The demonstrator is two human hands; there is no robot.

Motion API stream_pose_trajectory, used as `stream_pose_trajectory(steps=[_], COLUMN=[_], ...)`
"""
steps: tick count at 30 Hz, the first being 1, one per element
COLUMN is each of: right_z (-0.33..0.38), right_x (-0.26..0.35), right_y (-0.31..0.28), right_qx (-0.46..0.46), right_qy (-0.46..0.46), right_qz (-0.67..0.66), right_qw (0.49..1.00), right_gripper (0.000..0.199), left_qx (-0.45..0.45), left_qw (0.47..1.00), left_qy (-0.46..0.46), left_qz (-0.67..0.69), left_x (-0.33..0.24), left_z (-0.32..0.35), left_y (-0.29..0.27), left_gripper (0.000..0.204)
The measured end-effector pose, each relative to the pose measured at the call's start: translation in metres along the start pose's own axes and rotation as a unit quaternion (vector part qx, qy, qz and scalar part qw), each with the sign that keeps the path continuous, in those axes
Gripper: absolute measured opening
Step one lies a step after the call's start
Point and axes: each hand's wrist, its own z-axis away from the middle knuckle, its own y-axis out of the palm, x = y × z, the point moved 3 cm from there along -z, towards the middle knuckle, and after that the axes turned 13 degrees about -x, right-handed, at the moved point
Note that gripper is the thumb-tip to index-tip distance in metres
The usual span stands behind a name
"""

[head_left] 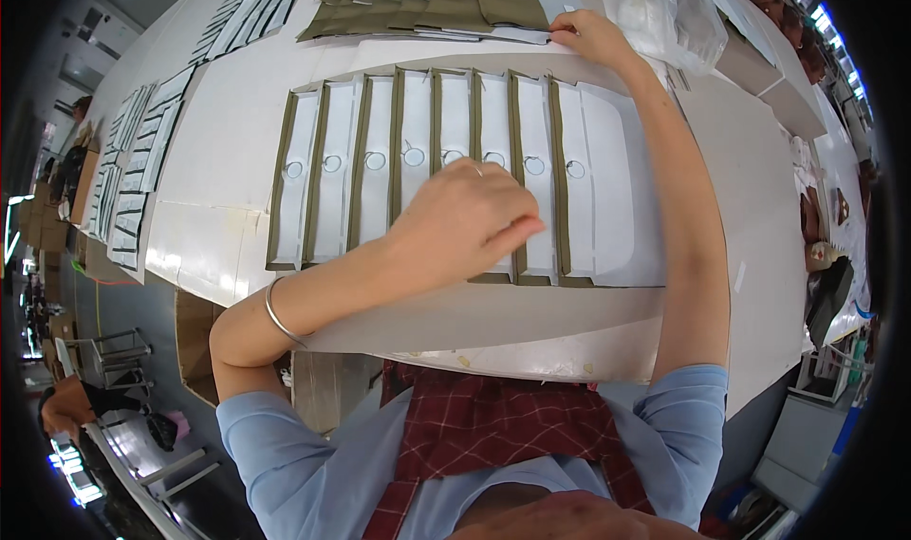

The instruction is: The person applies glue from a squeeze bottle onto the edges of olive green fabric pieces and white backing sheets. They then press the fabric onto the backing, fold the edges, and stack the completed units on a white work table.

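Several white pieces with olive edges (378, 113) lie overlapped in a row on the table before me, each with a small drawn circle. At the right end of the row, one piece (607, 160) shows most of its white face. My left hand (470, 213) is over the middle of the row with its fingers curled in; what they hold, if anything, is hidden. At the far side lies a pile of olive fabric pieces (427, 4) with white layers. My right hand (593, 37) reaches to the pile's near right corner, thumb and fingers pinched on the edge of a fabric piece.
More striped rows of white pieces (142, 170) lie along the table's left side. A clear plastic bag (669, 23) sits at the far right, near a cardboard box (769, 75). The table's near edge runs in front of my apron (503, 417).
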Motion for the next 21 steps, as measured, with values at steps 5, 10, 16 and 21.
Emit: stream_pose_trajectory(steps=[5,10,16,21], right_z=[-0.002,-0.003,-0.026,0.028], right_x=[-0.003,-0.017,-0.013,0.098], right_y=[-0.013,-0.02,-0.058,-0.128], right_qx=[-0.017,-0.083,-0.341,-0.349], right_qy=[0.031,0.118,0.026,-0.16], right_qz=[-0.016,-0.112,-0.111,-0.04], right_qw=[0.999,0.983,0.933,0.922], right_gripper=[0.019,0.02,0.022,0.015], left_qx=[-0.034,-0.148,-0.087,-0.118], left_qw=[0.988,0.979,0.964,0.723], left_qy=[-0.151,-0.036,-0.251,-0.425], left_qz=[-0.02,-0.131,0.005,0.532], left_x=[0.04,0.11,0.153,0.112], left_z=[-0.033,-0.068,-0.099,-0.117], left_y=[-0.021,-0.009,-0.006,-0.009], left_gripper=[0.022,0.028,0.058,0.086])
